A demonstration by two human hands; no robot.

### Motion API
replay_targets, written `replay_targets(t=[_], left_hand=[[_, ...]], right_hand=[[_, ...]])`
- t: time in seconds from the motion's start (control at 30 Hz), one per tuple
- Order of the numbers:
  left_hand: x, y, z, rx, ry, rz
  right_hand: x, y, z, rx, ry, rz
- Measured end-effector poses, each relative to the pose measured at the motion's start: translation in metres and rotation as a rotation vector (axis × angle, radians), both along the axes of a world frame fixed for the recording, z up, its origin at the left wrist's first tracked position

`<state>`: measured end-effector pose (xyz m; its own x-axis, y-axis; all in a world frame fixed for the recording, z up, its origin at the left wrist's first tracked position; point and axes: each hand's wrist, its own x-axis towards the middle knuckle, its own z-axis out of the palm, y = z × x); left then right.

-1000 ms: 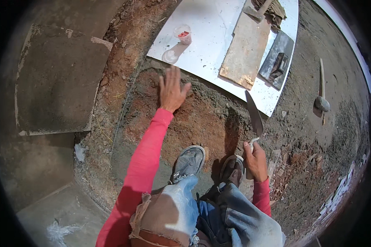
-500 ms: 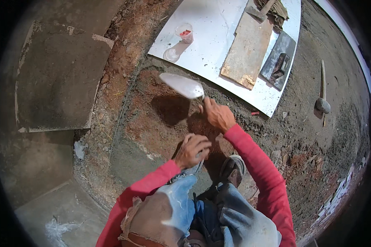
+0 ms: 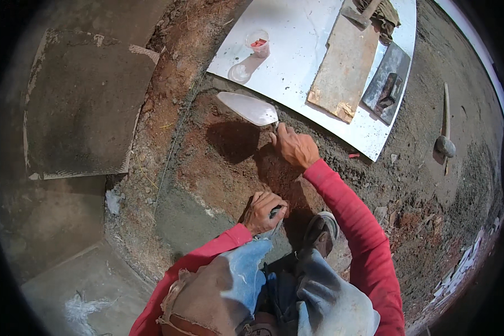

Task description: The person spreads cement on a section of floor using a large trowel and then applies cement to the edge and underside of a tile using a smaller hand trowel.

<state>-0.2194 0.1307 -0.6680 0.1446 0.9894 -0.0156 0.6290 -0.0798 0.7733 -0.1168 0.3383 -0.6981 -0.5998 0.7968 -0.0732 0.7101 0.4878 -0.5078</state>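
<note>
My right hand (image 3: 297, 147) is closed round the handle of a pointed trowel (image 3: 247, 108). The trowel's pale, shiny blade points to the left, over damp soil at the corner of the white board, and throws a dark shadow on the reddish earth (image 3: 207, 168). Nearer to me, my left hand (image 3: 265, 211) is closed in front of my knee. Something small and dark shows between its thumb and fingers, too hidden to name. A patch of smooth grey mortar (image 3: 185, 221) lies left of that hand, with a thin taut string (image 3: 176, 140) along its left.
On the white board (image 3: 285, 50) are a clear plastic cup (image 3: 259, 43) with red pieces, a plank (image 3: 344, 64), a hammer (image 3: 359, 17) and a dark float (image 3: 385, 84). A mallet (image 3: 445, 143) lies at right. Laid slabs (image 3: 87, 106) are at left.
My left hand's fingers have curled in tighter, and a dark thing now shows in them. The trowel has barely moved; the whole view has shifted slightly.
</note>
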Motion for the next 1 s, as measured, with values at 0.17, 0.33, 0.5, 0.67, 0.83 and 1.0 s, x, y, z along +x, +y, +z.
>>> replay_targets(t=[0.17,0.33,0.5,0.67,0.83,1.0], left_hand=[[0.003,0.004,0.002,-0.005,0.009,0.000],[0.004,0.004,0.002,-0.001,0.007,0.014],[0.002,0.002,0.002,-0.008,0.014,0.021],[0.001,0.002,-0.003,-0.002,0.032,-0.001],[0.007,0.010,-0.003,0.009,0.025,-0.009],[0.006,0.005,-0.002,0.012,0.044,0.004]], right_hand=[[0.005,0.006,-0.001,-0.121,-0.044,-0.012],[0.014,0.002,0.003,-0.056,-0.027,-0.012],[0.022,-0.003,0.003,-0.080,-0.017,-0.046],[0.037,-0.007,-0.001,-0.039,-0.032,-0.019],[0.063,-0.001,-0.009,-0.027,-0.075,-0.048],[0.076,-0.009,0.003,-0.081,-0.098,-0.111]])
